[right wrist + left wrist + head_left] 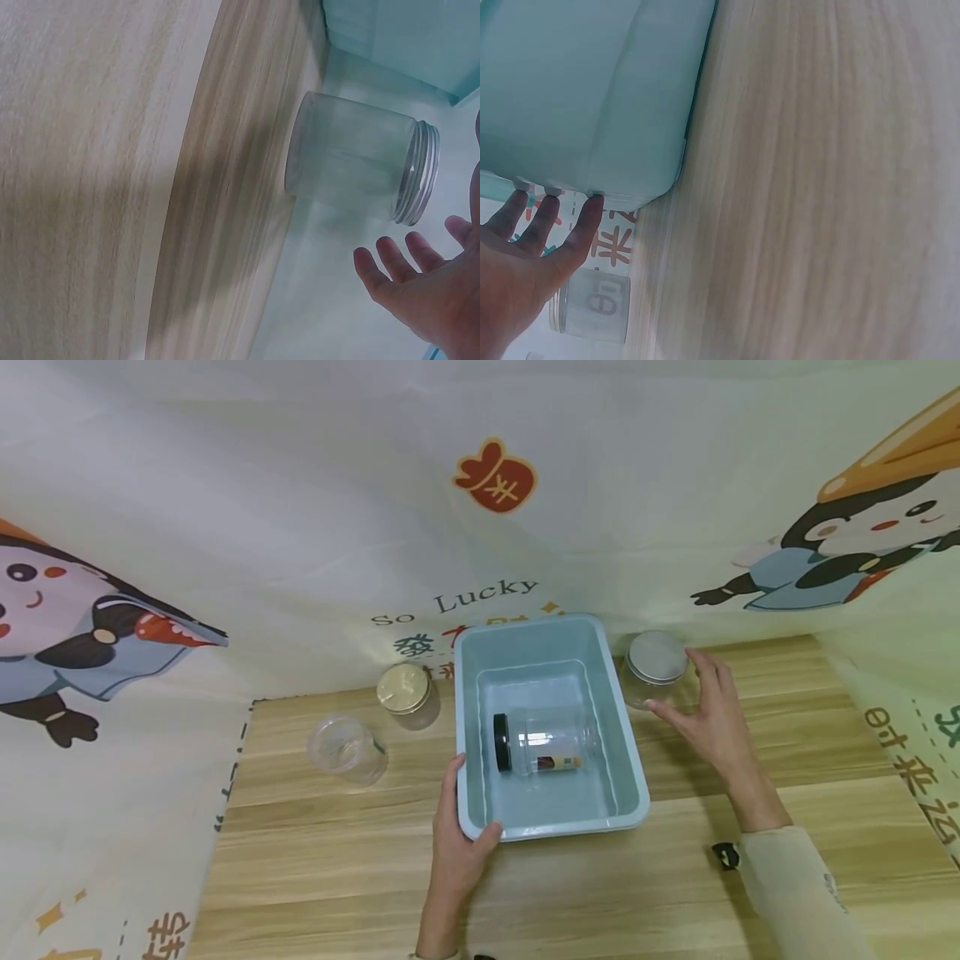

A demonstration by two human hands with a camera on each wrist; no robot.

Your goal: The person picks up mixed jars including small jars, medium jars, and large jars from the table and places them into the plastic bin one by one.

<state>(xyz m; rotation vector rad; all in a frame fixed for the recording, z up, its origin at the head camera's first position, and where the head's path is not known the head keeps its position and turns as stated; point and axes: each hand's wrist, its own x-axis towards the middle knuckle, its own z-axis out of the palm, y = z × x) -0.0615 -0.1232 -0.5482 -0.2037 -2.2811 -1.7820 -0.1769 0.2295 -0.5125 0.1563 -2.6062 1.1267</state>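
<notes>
A light blue plastic basin [551, 822] stands on the wooden table. Its front left corner is held by my left hand [457, 852], thumb at the front rim and fingers along the left side; the left wrist view shows those fingers [581, 232] against the outer wall under the rim. Inside lies a clear jar [555, 735] with a black lid, on its side. To the right of the basin stands a clear jar [349, 154] with a silver lid [657, 656]. My right hand [712, 722] is spread beside it, fingers apart from the jar in the right wrist view.
Left of the basin stand a jar with a gold-coloured lid [405, 689] and a clear container [348, 752]. A printed cloth [315, 527] hangs behind the table and along its sides. A small black object [725, 856] lies by the right sleeve.
</notes>
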